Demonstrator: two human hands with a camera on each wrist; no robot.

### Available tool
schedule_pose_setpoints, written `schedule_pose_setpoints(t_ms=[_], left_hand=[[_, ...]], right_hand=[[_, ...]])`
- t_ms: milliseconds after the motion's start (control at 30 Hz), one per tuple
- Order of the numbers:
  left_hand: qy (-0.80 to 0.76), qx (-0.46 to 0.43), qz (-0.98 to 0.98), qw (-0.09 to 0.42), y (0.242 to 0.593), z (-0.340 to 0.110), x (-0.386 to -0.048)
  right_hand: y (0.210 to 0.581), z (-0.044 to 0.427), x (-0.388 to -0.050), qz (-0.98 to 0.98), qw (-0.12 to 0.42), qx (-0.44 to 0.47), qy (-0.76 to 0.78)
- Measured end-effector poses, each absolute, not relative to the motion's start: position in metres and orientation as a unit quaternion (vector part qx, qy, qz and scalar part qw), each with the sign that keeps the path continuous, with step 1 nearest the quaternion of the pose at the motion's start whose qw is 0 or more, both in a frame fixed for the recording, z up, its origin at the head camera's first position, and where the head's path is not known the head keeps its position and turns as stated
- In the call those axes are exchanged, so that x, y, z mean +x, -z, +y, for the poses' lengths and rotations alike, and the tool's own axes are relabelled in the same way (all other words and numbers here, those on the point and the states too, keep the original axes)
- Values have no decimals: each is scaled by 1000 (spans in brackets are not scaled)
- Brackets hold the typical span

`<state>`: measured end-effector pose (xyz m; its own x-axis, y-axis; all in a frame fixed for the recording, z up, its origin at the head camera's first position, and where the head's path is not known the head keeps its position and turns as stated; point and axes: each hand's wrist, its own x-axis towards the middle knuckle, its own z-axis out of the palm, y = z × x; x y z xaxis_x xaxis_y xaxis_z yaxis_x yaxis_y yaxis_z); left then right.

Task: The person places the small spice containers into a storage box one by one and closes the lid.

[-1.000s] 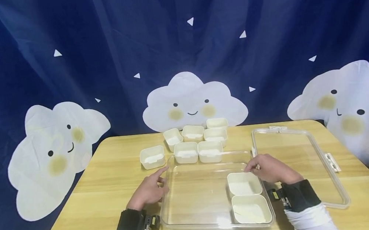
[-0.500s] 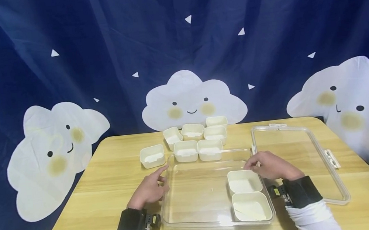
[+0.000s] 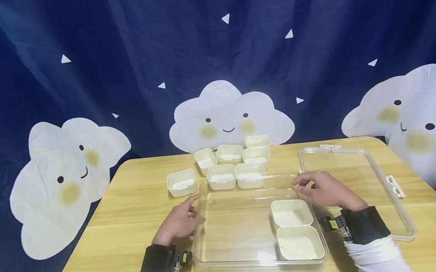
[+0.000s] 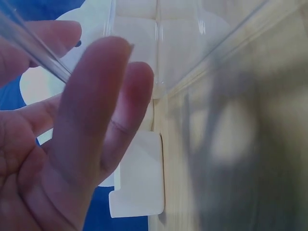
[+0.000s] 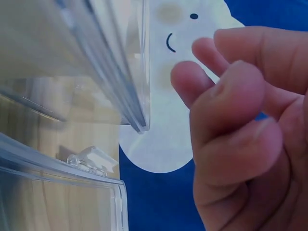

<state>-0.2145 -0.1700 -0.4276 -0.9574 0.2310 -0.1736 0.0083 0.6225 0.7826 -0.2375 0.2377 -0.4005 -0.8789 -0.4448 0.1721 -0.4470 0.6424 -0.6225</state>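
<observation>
- Head view: a clear rectangular plastic tub is sitting on a wood-grain table, between the hands.
- Two cream, rounded-square, plastic-looking cups are standing in it along the right wall: the back cup and, nearer, the front cup, which is showing a pale shape on its floor, nature unclear.
- Seven more cream cups are standing upright beyond the tub; a clear plastic lid with white clips is lying to its right.
- Against the frame half a second earlier: the right hand's fingertips are sitting farther from the back cup, by the tub's far right corner; both inside cups are keeping their places.
- Left wrist view: the left hand's fingers are spreading apart at the tub wall; firmness of contact, cannot tell.
- Right wrist view: the fingers are curling loosely, apart from the wall.
</observation>
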Motion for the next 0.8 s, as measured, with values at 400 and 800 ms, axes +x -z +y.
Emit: schedule_pose_setpoints(t_ms=[400, 800], left_hand=[[-438, 79, 885, 136, 424, -169, -214], [-440, 80, 885, 132, 423, -169, -213]], right_hand=[[397, 234, -244, -897, 16, 177, -405], [387, 231, -262, -904, 5, 179, -388]])
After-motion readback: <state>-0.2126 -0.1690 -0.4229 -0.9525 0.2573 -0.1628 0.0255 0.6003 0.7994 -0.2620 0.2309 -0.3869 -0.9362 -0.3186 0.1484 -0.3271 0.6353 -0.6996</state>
